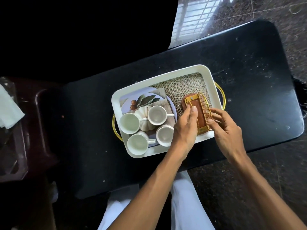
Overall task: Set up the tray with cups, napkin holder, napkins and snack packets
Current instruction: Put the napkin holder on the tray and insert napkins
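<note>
A white tray (166,75) with gold handles lies on the black table. Several white cups (129,125) stand grouped in its left half. In the right half sits the napkin holder (200,113), a brown wooden base with gold wire sides. My left hand (184,128) pinches the holder's left wire side between thumb and fingers. My right hand (227,130) touches its right wire side with the fingertips. White napkins (8,108) lie far left on a dark stool. No snack packets are in view.
The black table (249,80) reaches past the tray to the right and the back. A dark brown plastic stool (39,123) stands at the left. My white trouser legs (186,205) show below the table's front edge. The floor is dark stone tile.
</note>
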A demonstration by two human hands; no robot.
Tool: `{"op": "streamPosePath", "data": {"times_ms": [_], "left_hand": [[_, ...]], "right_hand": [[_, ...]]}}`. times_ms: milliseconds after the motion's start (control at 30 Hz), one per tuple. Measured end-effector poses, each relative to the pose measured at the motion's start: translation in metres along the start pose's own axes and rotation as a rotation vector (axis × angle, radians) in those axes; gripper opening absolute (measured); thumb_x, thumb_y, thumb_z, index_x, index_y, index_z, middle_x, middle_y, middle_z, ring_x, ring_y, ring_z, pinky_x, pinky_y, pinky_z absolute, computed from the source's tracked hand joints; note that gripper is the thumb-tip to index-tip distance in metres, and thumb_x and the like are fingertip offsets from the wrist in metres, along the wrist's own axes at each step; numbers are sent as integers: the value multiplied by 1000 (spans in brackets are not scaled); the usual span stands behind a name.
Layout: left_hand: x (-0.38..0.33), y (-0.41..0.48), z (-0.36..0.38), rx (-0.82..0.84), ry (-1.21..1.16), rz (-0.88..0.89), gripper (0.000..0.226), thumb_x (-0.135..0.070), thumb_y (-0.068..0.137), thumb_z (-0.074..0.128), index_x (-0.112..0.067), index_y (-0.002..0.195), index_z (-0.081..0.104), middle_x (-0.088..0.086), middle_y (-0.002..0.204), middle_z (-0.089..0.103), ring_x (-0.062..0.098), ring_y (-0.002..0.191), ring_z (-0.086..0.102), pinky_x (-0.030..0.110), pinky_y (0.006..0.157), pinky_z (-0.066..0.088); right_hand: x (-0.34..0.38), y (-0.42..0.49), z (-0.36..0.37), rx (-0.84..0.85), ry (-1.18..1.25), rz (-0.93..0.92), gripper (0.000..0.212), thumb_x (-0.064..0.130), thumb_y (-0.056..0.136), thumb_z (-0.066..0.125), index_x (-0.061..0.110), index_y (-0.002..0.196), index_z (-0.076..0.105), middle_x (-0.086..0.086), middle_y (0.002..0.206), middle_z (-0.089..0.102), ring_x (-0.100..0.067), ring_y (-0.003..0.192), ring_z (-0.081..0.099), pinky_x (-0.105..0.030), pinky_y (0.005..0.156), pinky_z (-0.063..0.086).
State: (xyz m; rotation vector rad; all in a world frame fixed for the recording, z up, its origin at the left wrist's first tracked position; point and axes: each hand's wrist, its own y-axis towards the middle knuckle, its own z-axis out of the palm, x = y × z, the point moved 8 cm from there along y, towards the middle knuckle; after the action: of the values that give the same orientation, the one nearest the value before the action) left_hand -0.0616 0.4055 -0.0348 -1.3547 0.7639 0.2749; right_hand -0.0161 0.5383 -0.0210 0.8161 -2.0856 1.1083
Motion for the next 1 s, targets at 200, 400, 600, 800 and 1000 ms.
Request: {"op": "streamPosePath", "data": {"times_ms": [200,400,600,800,1000], "left_hand": [[-30,-33,-45,-15,70,209,57,-45,105,43,-22,156,36,-11,155,43,-28,123,43,2,106,35],[-53,-92,-168,-231,487,554,55,-41,104,45,-24,156,38,-7,166,33,-1,153,25,19,124,22],[-16,-108,-337,-498,796,435,57,-41,102,45,-25,156,37,1,168,27,17,158,18,16,123,10],[23,-109,-492,-709,707,278,52,-31,103,54,-17,152,44,11,166,31,26,155,28,33,124,20],[42,-85,-584,-770,152,184,48,-36,104,51,-17,148,51,4,153,52,16,139,50,44,116,43]], "right_hand": [[52,-24,6,-157,-340,-235,43,34,92,58,20,133,54,4,128,57,-9,118,49,-28,100,39],[126,-55,103,13,-488,-482,57,42,91,59,5,135,54,-13,138,55,-28,138,43,-34,116,32],[170,-83,239,169,-769,-653,91,72,85,44,10,152,35,-16,160,30,-31,154,15,-48,122,25],[208,-98,364,245,-866,-764,98,79,85,39,18,158,19,-11,167,13,-28,155,2,-53,120,26],[248,-101,475,306,-915,-789,91,72,91,40,15,158,18,-11,165,20,-29,154,9,-50,119,30]]}}
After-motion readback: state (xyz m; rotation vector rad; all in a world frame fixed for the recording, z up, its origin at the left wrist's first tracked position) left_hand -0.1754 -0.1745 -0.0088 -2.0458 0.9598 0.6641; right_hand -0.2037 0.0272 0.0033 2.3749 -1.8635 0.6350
